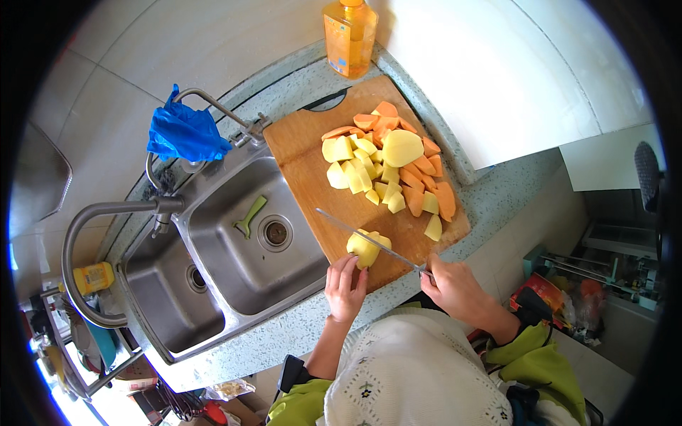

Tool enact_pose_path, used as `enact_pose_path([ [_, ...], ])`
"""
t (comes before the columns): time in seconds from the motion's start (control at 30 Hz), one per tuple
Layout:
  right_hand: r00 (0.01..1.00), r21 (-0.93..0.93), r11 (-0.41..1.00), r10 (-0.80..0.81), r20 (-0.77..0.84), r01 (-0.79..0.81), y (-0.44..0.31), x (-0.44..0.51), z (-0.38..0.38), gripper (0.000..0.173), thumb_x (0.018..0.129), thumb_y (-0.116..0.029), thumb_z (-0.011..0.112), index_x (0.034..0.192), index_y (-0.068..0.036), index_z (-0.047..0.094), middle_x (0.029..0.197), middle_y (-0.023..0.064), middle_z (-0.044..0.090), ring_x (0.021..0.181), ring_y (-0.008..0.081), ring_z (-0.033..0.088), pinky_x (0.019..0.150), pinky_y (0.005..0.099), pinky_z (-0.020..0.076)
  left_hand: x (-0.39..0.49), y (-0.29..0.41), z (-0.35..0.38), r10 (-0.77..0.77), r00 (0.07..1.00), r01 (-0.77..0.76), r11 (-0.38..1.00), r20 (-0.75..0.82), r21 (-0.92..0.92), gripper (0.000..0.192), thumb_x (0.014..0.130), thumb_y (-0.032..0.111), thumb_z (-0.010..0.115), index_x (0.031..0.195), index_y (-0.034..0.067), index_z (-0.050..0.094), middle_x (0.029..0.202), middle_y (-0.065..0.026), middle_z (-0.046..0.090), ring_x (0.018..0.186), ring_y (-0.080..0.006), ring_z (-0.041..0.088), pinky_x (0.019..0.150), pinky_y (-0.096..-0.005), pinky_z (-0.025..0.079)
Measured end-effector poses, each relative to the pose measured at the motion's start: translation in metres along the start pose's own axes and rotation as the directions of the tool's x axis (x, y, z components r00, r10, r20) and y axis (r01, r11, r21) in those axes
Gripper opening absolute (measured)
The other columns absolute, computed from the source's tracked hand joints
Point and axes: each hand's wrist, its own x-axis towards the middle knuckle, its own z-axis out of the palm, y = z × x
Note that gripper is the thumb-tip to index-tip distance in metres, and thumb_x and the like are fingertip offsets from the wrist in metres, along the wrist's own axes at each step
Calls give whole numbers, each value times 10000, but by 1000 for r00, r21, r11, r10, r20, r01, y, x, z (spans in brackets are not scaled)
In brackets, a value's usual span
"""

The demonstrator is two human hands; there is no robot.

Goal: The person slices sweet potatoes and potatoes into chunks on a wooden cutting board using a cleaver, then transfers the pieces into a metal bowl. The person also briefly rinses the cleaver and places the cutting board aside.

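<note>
My left hand (pixel 345 285) rests its fingertips on a peeled, partly cut potato (pixel 363 249) near the close edge of a wooden cutting board (pixel 303 165). In my right hand (pixel 453 285) is the handle of a kitchen knife (pixel 367 240), its blade lying across the potato and pointing up and left. Farther up the board are potato chunks (pixel 357 173), a larger potato piece (pixel 402 148) and orange chunks (pixel 413 199) that look like carrot or sweet potato.
Left of the board, a double steel sink (pixel 234 298) holds a green peeler (pixel 250 215). A curved faucet (pixel 80 239) arches over its small basin. Blue gloves (pixel 186 130) hang on another tap. An orange bottle (pixel 350 40) stands behind the board, near the wall.
</note>
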Motion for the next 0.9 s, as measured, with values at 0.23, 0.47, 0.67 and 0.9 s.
enact_pose_path([
  [0.23, 989, -80, 991, 114, 94, -106, 2, 29, 33, 203, 822, -144, 552, 739, 5, 443, 542, 185, 527, 521, 378, 551, 484, 453, 433, -2, -4, 1, -2, 1000, 2, 1000, -8, 3, 407, 660, -22, 696, 1042, 27, 564, 1020, -127, 582, 865, -300, 574, 747, -368, 485],
  [0.47, 995, 35, 999, 31, -94, -28, 29, 59, 17, 202, 825, -150, 565, 730, -7, 458, 532, 165, 533, 502, 345, 562, 477, 427, 440, 0, -2, 3, -18, 1000, 18, 1000, -6, 22, 403, 664, -23, 693, 1040, 36, 562, 1036, -122, 576, 882, -303, 568, 757, -370, 481],
  [0.67, 981, -22, 1000, -11, -194, 7, 2, 32, -6, 188, 812, -102, 580, 732, -6, 440, 556, 148, 535, 509, 327, 554, 470, 397, 441, -6, 16, -6, 141, 990, -141, 986, 3, 94, 368, 664, -27, 690, 1008, 68, 600, 998, -84, 606, 872, -236, 587, 750, -343, 479],
  [0.9, 962, -31, 999, -45, -269, 38, -6, 27, -12, 181, 802, -106, 591, 741, -15, 447, 557, 146, 532, 517, 332, 553, 475, 402, 441, 13, 63, 52, -63, 971, 64, 998, 231, 3, 423, 751, 11, 569, 1161, -56, 484, 1194, -182, 498, 981, -332, 546, 834, -374, 461],
])
